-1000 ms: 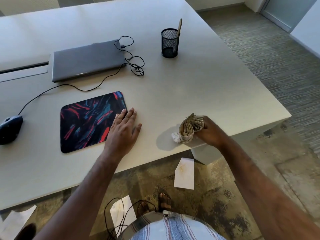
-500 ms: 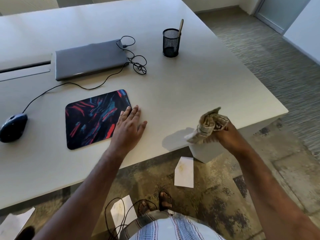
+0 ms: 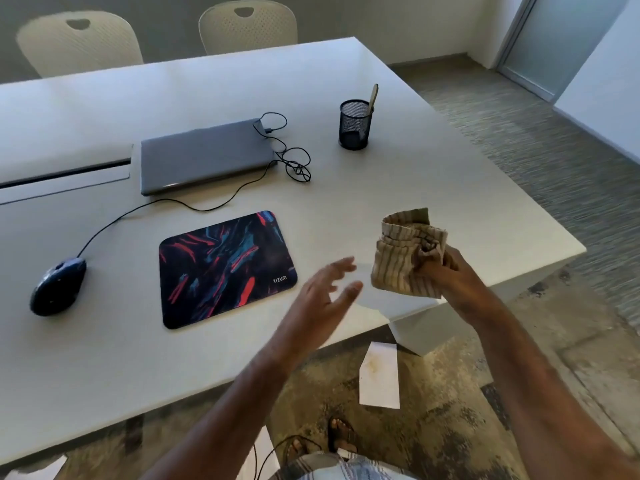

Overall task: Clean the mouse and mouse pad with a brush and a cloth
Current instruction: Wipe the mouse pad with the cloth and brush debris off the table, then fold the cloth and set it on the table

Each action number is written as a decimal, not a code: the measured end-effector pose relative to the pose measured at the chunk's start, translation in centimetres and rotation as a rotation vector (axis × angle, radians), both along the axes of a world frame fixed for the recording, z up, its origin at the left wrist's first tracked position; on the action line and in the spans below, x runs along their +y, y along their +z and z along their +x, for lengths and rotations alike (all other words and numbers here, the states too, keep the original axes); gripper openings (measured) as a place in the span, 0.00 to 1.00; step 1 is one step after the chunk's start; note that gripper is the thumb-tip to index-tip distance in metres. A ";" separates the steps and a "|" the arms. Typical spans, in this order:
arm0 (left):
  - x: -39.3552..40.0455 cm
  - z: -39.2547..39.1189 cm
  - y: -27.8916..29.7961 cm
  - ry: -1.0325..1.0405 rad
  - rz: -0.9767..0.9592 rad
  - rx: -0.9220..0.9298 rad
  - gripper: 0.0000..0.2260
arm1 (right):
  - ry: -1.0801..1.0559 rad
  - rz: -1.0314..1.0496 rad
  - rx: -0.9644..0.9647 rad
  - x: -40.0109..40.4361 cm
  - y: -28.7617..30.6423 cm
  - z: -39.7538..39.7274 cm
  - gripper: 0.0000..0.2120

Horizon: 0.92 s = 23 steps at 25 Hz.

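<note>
Left hand (image 3: 323, 289) has come up off the pad edge since 1 s ago and now hangs in the air, fingers spread and loose, blurred, nothing in it. Right hand (image 3: 446, 275) has lifted the cloth (image 3: 403, 258) off the table (image 3: 381, 188); cloth is now higher and partly opened out.

L to R: mouse (image 3: 57, 287) sits well to the left of the left hand, wired, not on the pad. Mouse pad (image 3: 225, 268) lies flat just left of the left hand, apart from it. Cloth is pinched in right-hand fingers, bunched, hanging above the table edge, near the left fingertips but not touching. Brush handle (image 3: 373, 95) prob the stick in the mesh cup (image 3: 355, 124), far beyond both hands; can't confirm bristles.

Step, my read: prepping cloth for a wipe, w/ left hand reaching to help unfold or refold it. Next move needs both hands on the cloth to make a flat face, then down onto the pad or mouse.
</note>
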State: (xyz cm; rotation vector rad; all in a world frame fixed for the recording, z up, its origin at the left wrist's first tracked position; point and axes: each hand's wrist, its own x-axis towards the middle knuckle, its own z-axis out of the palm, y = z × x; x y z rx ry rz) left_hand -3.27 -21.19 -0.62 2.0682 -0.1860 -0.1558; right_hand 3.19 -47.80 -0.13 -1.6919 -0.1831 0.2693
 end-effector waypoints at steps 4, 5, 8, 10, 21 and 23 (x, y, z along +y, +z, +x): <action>-1.9 -0.5 0.7 0.148 -0.066 -0.085 0.24 | -0.053 -0.045 0.012 2.9 0.8 -0.1 0.17; -2.0 -0.5 0.6 0.173 -0.055 -0.139 0.24 | -0.083 -0.080 -0.005 3.7 1.0 -0.1 0.18; -2.2 -0.1 1.0 0.124 -0.114 -0.145 0.24 | -0.171 -0.192 -0.107 5.8 1.5 -0.3 0.20; -2.4 0.7 1.6 0.047 -0.192 -0.052 0.24 | -0.208 -0.175 -0.136 7.1 1.7 -0.8 0.19; -2.4 7.0 2.4 0.075 -0.381 -0.011 0.18 | -0.173 -0.038 -0.104 7.8 1.7 2.5 0.19; -2.9 8.5 2.4 0.063 -0.417 0.001 0.17 | -0.176 -0.008 -0.072 7.1 1.7 4.1 0.17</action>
